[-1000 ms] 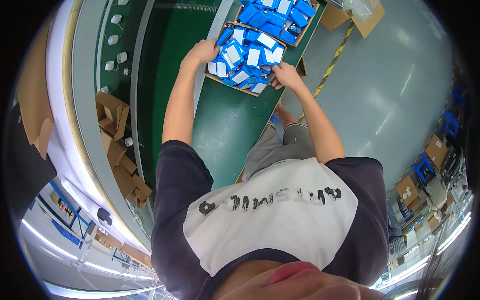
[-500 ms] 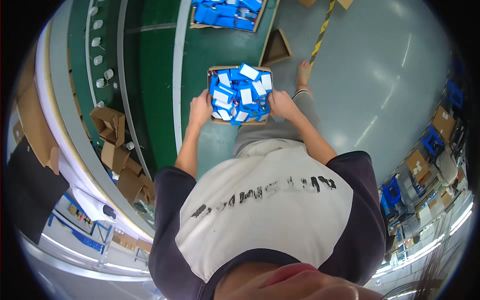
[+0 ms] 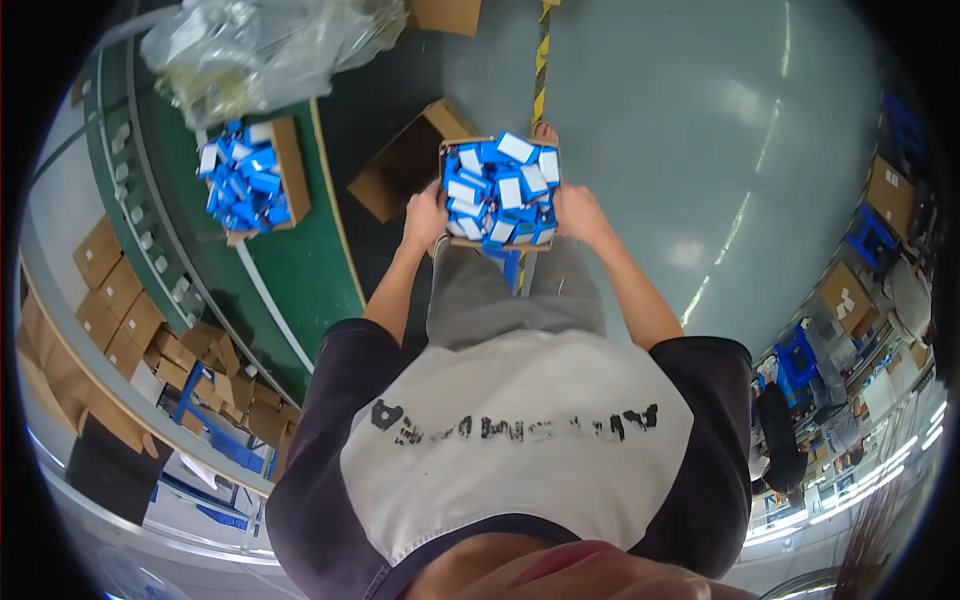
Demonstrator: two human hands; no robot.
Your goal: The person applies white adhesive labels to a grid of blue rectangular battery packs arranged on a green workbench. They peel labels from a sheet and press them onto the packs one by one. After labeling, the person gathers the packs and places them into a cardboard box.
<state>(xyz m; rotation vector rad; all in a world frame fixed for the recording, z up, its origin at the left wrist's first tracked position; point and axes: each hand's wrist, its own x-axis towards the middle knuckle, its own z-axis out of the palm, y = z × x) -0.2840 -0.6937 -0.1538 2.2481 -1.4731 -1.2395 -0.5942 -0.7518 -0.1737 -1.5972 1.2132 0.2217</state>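
Note:
In front of my body is a small open cardboard box (image 3: 470,141), piled to the rim with blue rectangular packs (image 3: 509,192). Many of the packs show a white face, and bits of thin red wire peek out between them; they look like battery packs. My left hand (image 3: 428,215) is closed on the box's left side, and my right hand (image 3: 580,213) grips its right side. The box is held level above my legs; the fingertips under and behind its walls are hidden.
On the green workbench (image 3: 325,235) to the left sits another cardboard box (image 3: 288,170) of blue packs, beside clear plastic sheeting (image 3: 275,60). An open brown carton (image 3: 395,165) lies beyond my left hand. Yellow-black tape (image 3: 541,75) marks the floor ahead. Blue stools (image 3: 797,352) stand far right.
I have turned and moved away from the green bench, carrying the box with me. The bench and its other box now lie further left, and the plastic sheeting has come into view.

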